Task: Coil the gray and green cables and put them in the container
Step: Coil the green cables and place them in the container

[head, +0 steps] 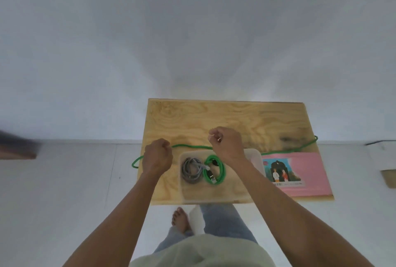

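Light: soft and even, like daylight, a bit dim and gray.
Wall (192, 31): darker gray patches, with a brighter glow just above the counter (235, 116).
Shadows: faint ones only, under the hands on the counter.
Glare: none strong.
Blur: the whole picture looks a little soft; a dark shape at the left edge (17, 146) is smeared.
Edges: the wide lens bends and stretches things near the sides.
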Available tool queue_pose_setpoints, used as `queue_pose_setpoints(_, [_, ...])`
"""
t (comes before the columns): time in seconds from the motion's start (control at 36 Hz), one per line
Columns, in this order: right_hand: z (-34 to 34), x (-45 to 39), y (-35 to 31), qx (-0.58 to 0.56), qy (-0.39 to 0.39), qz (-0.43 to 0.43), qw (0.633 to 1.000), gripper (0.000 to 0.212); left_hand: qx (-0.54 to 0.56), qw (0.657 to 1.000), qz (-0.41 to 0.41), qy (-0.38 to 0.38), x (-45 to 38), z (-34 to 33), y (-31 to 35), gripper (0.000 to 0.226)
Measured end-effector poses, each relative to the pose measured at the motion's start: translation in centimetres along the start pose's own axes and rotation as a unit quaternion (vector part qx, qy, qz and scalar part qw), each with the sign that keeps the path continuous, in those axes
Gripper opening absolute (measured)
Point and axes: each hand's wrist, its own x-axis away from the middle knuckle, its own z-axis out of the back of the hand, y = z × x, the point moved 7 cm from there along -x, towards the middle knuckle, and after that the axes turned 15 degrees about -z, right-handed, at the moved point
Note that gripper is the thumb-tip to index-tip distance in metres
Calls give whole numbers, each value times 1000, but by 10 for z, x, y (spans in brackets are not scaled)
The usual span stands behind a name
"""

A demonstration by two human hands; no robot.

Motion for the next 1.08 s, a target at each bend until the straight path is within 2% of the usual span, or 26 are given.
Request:
queue_pose_setpoints(0.17, [-47, -50, -11, 174, -107, 17, 979, 15, -66, 996, -5, -58, -23, -9, -11, 29])
queue_pose_setpoints(0.36, [-85, -74, -5, 271, -207, -21, 940, 25, -157, 978, 10, -137, -36, -20, -19, 37])
queue_pose_setpoints(0.47, [-96, -80, -1, 323, -232, -8, 918, 18, -218, 961, -12, -172, -44, -29, -16, 31])
queue_pose_setpoints(0.64, [-99, -77, 4, 366, -215, 38, 905, 19, -271, 944, -39, -183, -41, -33, -6, 31])
queue_pose_setpoints(0.78, [-93, -73, 0, 385, -201, 62, 899, 28, -198, 966, -11, -167, -40, -24, 0, 21])
queue_pose_setpoints(0.94, [-61, -68, -36, 320, -125, 66, 937, 29, -134, 988, -38, -72, -46, 12, 34, 11])
queue_pose_setpoints(1.08, [-13, -58, -92, 213, -28, 96, 972, 12, -9, 998, -62, 31, -41, 49, 60, 7])
